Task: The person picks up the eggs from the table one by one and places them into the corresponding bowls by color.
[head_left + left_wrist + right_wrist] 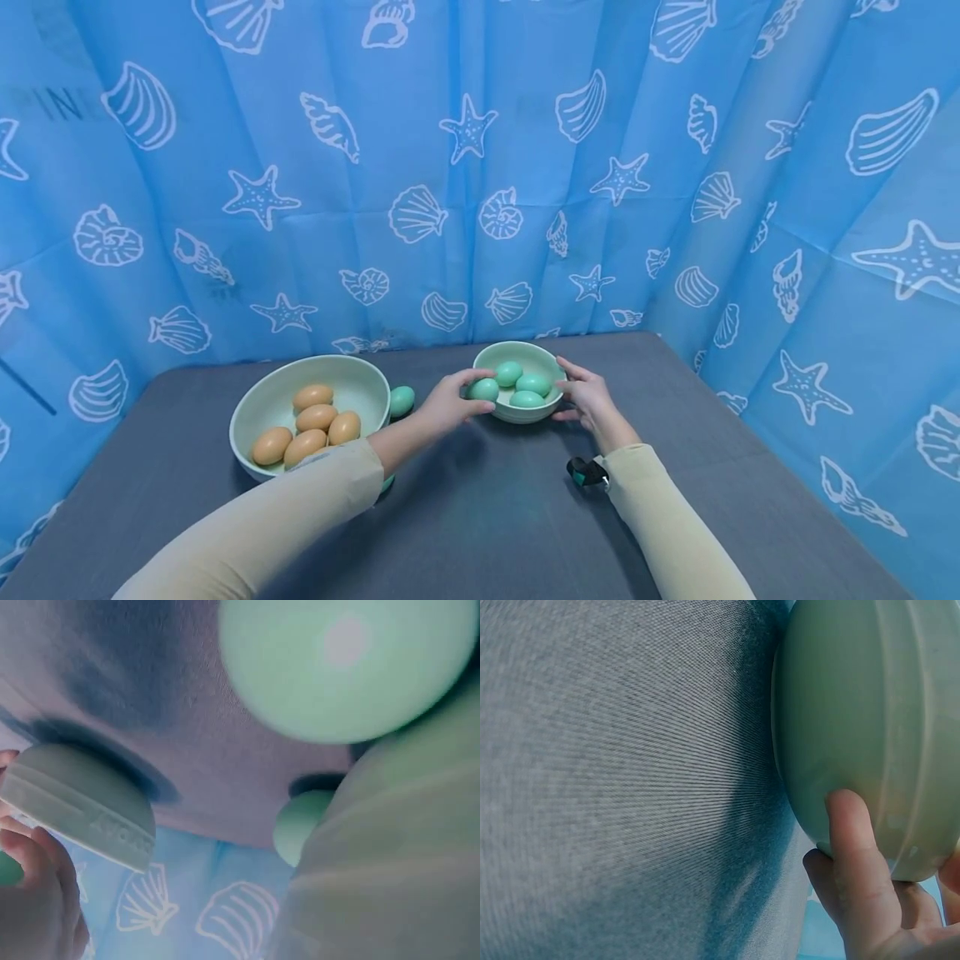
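My left hand [450, 403] pinches a green egg [483, 389] between thumb and fingers at the left rim of the small pale green bowl [519, 414]. Inside that bowl lie several more green eggs [533, 384]. My right hand [595, 402] holds the bowl's right side. In the right wrist view one fingertip [847, 806] presses on the outer wall, with other fingers partly hidden behind the bowl. The left wrist view shows the bowl's outside [82, 799] and, at its edge, part of the pinched egg [9, 870].
At the left stands a larger pale green bowl [243, 408] with several brown eggs [316, 417]. One green egg [402, 401] lies by its right side; another [387, 482] is mostly hidden by my left sleeve. A shell-patterned blue curtain [442, 250] hangs behind the grey table [487, 517].
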The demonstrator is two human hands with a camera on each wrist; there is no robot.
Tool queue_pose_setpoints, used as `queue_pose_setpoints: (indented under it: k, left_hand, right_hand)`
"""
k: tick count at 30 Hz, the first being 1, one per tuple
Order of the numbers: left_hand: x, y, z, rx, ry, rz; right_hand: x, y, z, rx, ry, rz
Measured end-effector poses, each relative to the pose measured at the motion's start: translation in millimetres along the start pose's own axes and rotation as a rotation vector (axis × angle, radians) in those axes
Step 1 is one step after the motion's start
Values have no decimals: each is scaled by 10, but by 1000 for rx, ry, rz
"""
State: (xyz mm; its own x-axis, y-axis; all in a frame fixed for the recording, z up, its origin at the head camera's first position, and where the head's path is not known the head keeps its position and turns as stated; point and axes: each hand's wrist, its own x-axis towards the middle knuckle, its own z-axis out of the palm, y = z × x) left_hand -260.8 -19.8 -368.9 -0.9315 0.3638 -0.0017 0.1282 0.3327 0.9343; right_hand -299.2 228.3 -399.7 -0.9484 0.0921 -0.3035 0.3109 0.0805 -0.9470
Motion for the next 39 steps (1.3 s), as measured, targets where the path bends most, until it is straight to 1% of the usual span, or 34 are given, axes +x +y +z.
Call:
queue_pose_setpoints:
  k: [4,5,6,11,14,17,21,23,25,29,32,33,39]
  left_hand:
    - [110,46,52,195,18,105]
    - [137,55,70,236,24,127]
    - [164,60,91,257,27,140]
    - [297,43,216,274,31,166]
    - [378,8,291,286,13,192]
    - [438,-17,350,356,-8,202]
    - [504,-35,407,478,-36,182]
    - [546,-51,428,527,-55,190]
    - [584,-64,449,557,-63,196]
    - [629,-59,485,583,-54,177]
    - [646,-38,496,561,-50,140]
    - [653,-34,494,554,-54,138]
    - [683,-47,476,482,-134,125]
  right_hand:
    - [8,3,-9,-1,8,0]
    - [7,5,-8,-1,10,1]
    - [7,5,-6,-2,9,-2]
    - [13,29,-5,-2,17,-13]
    - [9,37,-4,-1,18,-14]
    - [4,38,4,8,10,-22]
    - [-1,32,10,13,5,-33]
    - [-5,28,6,10,6,-32]
    - [-8,24,2,7,6,-29]
    - [-3,24,4,6,8,-27]
    - [1,19,11,3,9,-29]
    - [4,17,13,3,9,-32]
    - [25,28,13,-2,8,-29]
